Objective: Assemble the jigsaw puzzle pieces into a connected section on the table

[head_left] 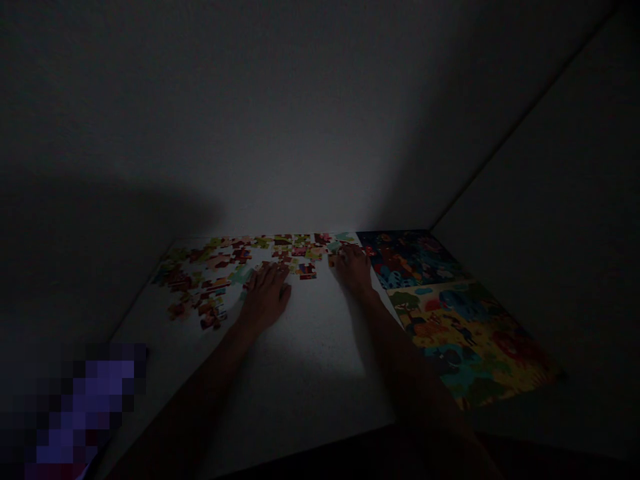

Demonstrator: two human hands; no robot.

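My left hand lies with its fingers stretched forward over the lower edge of the scattered jigsaw puzzle pieces. A pale green piece shows just left of its fingertips. Farther right, my right hand has its fingers curled down on a puzzle piece, which they partly cover. That hand is beside the edge of a dark blue picture puzzle. Between my hands lie a few red and brown pieces. Dim light blurs the fine detail.
A yellow animal-scene puzzle lies assembled at the right, below the dark blue one. The white table meets a pale wall at the back. A pixelated purple patch covers the lower left.
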